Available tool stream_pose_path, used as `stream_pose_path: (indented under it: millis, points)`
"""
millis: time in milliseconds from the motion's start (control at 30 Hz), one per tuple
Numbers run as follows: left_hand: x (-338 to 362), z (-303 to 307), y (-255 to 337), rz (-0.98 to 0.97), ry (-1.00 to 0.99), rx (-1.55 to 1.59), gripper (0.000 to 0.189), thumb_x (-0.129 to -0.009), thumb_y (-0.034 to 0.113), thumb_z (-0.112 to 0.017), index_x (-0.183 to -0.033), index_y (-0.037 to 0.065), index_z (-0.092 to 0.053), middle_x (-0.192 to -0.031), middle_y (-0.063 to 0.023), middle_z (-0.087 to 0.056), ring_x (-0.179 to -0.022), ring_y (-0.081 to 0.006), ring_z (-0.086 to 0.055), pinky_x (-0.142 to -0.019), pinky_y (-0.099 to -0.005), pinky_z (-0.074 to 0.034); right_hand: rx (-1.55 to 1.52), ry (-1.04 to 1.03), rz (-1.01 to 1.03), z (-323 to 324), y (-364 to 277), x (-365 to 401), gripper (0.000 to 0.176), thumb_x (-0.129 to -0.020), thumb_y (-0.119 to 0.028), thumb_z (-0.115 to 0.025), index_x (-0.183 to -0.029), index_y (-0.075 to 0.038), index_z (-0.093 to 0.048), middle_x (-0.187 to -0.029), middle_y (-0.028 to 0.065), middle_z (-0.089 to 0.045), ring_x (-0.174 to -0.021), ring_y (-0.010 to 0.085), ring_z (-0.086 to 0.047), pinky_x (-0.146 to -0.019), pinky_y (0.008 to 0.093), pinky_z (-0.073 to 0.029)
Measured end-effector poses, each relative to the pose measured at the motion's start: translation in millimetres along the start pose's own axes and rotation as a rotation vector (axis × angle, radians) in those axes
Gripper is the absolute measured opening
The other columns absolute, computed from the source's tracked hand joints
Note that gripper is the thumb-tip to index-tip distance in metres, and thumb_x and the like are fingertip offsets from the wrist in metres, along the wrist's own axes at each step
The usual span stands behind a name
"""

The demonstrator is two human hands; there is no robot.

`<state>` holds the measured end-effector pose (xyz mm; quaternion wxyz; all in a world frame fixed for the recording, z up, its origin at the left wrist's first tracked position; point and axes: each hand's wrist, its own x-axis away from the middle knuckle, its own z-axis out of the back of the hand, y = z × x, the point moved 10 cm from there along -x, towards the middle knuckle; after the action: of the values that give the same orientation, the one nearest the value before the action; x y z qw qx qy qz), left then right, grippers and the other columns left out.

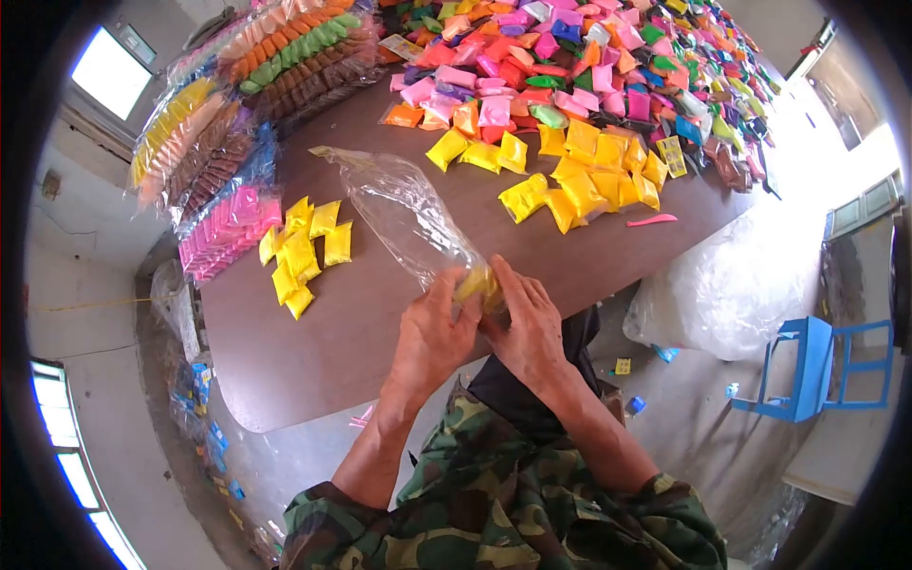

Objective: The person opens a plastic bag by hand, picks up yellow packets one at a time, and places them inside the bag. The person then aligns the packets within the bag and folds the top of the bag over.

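Near the front edge of the brown table, my left hand (pixel 435 328) is closed on the near end of a long clear plastic bag (pixel 404 204), which stretches away over the tabletop. My right hand (pixel 524 328) is closed beside it, fingers around a small yellow packet (pixel 482 285) at the bag's near end. Whether that packet sits inside the bag's mouth or against it cannot be made out. A small group of yellow packets (pixel 302 252) lies to the left of the bag. Farther right rests a larger pile of yellow packets (pixel 589 171).
Bundled rows of packets (pixel 233 223) stand at the table's (pixel 275 370) left. A big heap of mixed coloured packets (pixel 570 66) covers the back. A pink plastic tool (pixel 652 219) lies right. A large clear bag (pixel 731 285) and a blue stool (pixel 798 366) are beyond the right edge.
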<state>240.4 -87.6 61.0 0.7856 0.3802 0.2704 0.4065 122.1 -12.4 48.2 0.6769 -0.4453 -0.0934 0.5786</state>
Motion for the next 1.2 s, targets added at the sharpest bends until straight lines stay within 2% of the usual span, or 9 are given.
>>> stream_pose_path:
  millis: [133, 433, 533, 633, 733, 933, 1067, 1167, 1200]
  points:
    - [3, 0, 14, -0.109, -0.04, -0.084, 0.031, -0.1, 0.016, -0.068, -0.127, 0.004, -0.058, -0.099, -0.0289, -0.072, -0.092, -0.0511, -0.07, -0.074, -0.0544, -0.057, -0.072, 0.012, -0.024, -6, 8, 0, 0.089, -0.069, 0.001, -0.089, -0.15, 0.0, -0.051, -0.137, 0.0231, -0.065, -0.123, 0.0413, -0.064, -0.103, 0.0462, -0.054]
    - [17, -5, 15, -0.101, -0.143, -0.093, 0.045, -0.101, 0.02, -0.068, -0.14, 0.003, -0.055, -0.112, -0.0276, -0.072, -0.095, -0.05, -0.072, -0.078, -0.0534, -0.059, -0.158, 0.108, 0.061, -4, 5, 2, 0.074, -0.068, 0.0, -0.089, -0.137, -0.002, -0.061, -0.132, 0.0201, -0.068, -0.12, 0.042, -0.066, -0.103, 0.0457, -0.053]
    - [17, 4, 17, -0.075, -0.054, 0.076, 0.049, -0.099, 0.017, -0.072, -0.143, 0.002, -0.055, -0.12, -0.0272, -0.07, -0.098, -0.0476, -0.073, -0.082, -0.0506, -0.061, -0.179, 0.117, 0.04, -4, 6, 2, 0.07, -0.07, -0.002, -0.089, -0.134, -0.002, -0.062, -0.13, 0.0194, -0.069, -0.118, 0.0412, -0.067, -0.102, 0.0453, -0.054]
    - [17, 13, 11, 0.102, -0.067, 0.071, 0.049, -0.095, 0.015, -0.076, -0.139, 0.002, -0.057, -0.124, -0.0258, -0.069, -0.101, -0.0446, -0.073, -0.084, -0.0482, -0.062, -0.156, 0.116, 0.017, -3, 7, 2, 0.069, -0.071, -0.005, -0.089, -0.135, -0.002, -0.062, -0.129, 0.0191, -0.069, -0.117, 0.0402, -0.067, -0.1, 0.0455, -0.054]
    - [25, 5, 23, -0.179, -0.032, -0.051, 0.048, -0.093, 0.015, -0.078, -0.136, 0.001, -0.06, -0.126, -0.0238, -0.07, -0.1, -0.0427, -0.074, -0.082, -0.0459, -0.063, -0.143, 0.135, 0.044, -3, 6, 3, 0.069, -0.073, -0.008, -0.09, -0.135, -0.003, -0.062, -0.128, 0.0194, -0.069, -0.117, 0.04, -0.067, -0.099, 0.0453, -0.055]
    - [28, 1, 23, -0.175, 0.004, 0.007, 0.047, -0.09, 0.013, -0.081, -0.132, 0.001, -0.063, -0.125, -0.0217, -0.071, -0.099, -0.0418, -0.074, -0.076, -0.0439, -0.065, -0.155, 0.154, 0.068, 1, 3, 4, 0.067, -0.074, -0.012, -0.091, -0.135, -0.003, -0.062, -0.124, 0.0186, -0.07, -0.112, 0.0398, -0.069, -0.097, 0.0456, -0.055]
    - [31, 35, 10, -0.087, 0.132, 0.011, 0.039, -0.091, 0.014, -0.081, -0.126, 0.003, -0.067, -0.122, -0.0192, -0.072, -0.101, -0.0352, -0.076, -0.07, -0.0375, -0.065, -0.104, 0.143, 0.023, -1, 2, 0, 0.061, -0.075, -0.012, -0.092, -0.129, -0.004, -0.065, -0.119, 0.018, -0.072, -0.11, 0.0385, -0.07, -0.095, 0.0456, -0.056]
    - [34, 98, -38, 0.0, 0.372, -0.181, 0.036, -0.092, 0.012, -0.081, -0.124, 0.001, -0.069, -0.124, -0.0186, -0.071, -0.085, -0.0249, -0.077, -0.07, -0.0332, -0.063, -0.126, 0.156, -0.012, 0, 2, -1, 0.062, -0.074, -0.012, -0.093, -0.129, -0.003, -0.064, -0.12, 0.0174, -0.072, -0.109, 0.0382, -0.07, -0.095, 0.0461, -0.056]
    - [36, 124, -55, 0.081, 0.434, -0.311, 0.035, -0.094, 0.017, -0.08, -0.124, 0.003, -0.069, -0.124, -0.0164, -0.072, -0.09, -0.028, -0.076, -0.073, -0.0363, -0.063, -0.135, 0.158, 0.0, -5, 7, 2, 0.066, -0.074, -0.013, -0.094, -0.131, -0.003, -0.062, -0.122, 0.0173, -0.071, -0.11, 0.038, -0.069, -0.095, 0.0467, -0.056]
